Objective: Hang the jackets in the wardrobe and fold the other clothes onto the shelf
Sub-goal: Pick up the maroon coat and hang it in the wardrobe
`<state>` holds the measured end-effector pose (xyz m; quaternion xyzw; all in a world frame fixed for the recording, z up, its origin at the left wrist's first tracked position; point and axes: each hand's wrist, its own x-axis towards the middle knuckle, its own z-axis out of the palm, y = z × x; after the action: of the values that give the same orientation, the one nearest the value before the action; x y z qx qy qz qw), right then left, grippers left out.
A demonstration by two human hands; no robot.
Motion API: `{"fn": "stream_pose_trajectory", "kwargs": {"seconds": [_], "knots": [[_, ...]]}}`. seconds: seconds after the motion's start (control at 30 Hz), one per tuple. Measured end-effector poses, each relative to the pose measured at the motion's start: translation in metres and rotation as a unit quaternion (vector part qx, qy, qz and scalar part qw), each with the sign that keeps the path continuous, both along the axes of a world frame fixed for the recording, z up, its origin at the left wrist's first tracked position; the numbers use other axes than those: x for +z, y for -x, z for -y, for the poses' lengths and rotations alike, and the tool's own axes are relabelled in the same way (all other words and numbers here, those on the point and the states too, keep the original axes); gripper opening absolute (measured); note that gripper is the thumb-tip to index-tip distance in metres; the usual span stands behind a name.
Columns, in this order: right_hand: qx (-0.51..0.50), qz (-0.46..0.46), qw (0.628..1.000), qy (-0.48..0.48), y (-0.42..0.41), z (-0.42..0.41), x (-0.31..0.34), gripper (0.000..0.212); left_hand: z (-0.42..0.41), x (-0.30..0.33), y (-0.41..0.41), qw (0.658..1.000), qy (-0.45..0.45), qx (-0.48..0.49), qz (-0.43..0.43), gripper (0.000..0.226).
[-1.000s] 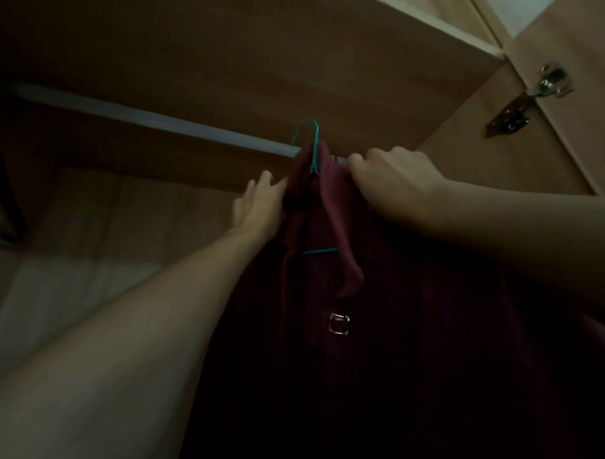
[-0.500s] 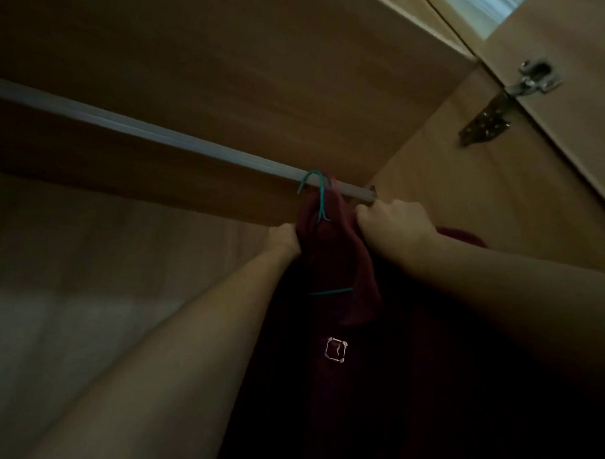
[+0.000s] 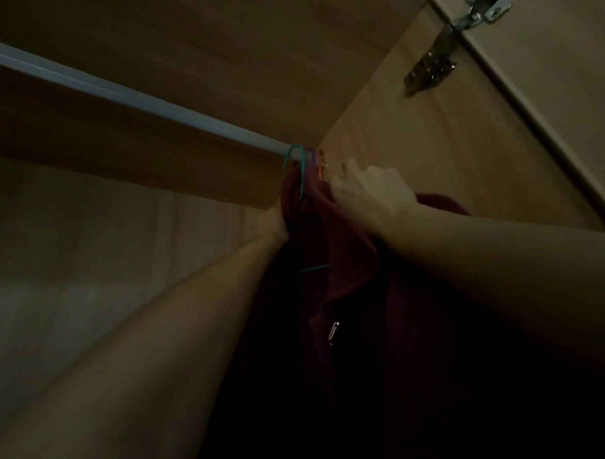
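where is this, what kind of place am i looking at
Most likely the inside of a wooden wardrobe, seen from below. A pale hanging rail runs under a wood panel, a teal hanger hooked over it carries a dark red jacket, and a metal door hinge sits at upper right.

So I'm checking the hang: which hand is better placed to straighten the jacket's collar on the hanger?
Probably the right hand: it rests on the maroon jacket beside the teal hanger hooked on the rail. The left hand is mostly hidden behind the fabric.
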<state>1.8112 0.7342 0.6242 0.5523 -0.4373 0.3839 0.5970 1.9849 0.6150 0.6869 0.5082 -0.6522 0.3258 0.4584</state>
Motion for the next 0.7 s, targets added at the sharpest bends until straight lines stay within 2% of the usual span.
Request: {"fn": "stream_pose_trajectory", "kwargs": {"seconds": [0.17, 0.23, 0.43, 0.57, 0.7], "knots": [[0.008, 0.054, 0.998, 0.011, 0.013, -0.021, 0.014, 0.031, -0.066, 0.006, 0.001, 0.992, 0.122, 0.032, -0.011, 0.023], [0.022, 0.069, 0.997, -0.006, 0.018, -0.034, 0.026, 0.030, -0.088, 0.020, 0.009, 0.989, 0.137, 0.042, -0.026, 0.025], [0.015, 0.041, 0.998, -0.052, -0.004, -0.038, 0.048, 0.031, -0.086, 0.039, 0.005, 0.994, 0.032, 0.098, -0.049, 0.022], [0.012, 0.029, 0.998, -0.049, -0.033, -0.017, 0.056, 0.031, -0.053, 0.033, -0.027, 0.995, -0.010, 0.081, -0.057, 0.015], [-0.002, 0.033, 0.999, -0.029, -0.041, 0.016, 0.046, 0.031, -0.017, 0.026, -0.045, 0.995, -0.025, 0.075, -0.055, 0.028]]}}
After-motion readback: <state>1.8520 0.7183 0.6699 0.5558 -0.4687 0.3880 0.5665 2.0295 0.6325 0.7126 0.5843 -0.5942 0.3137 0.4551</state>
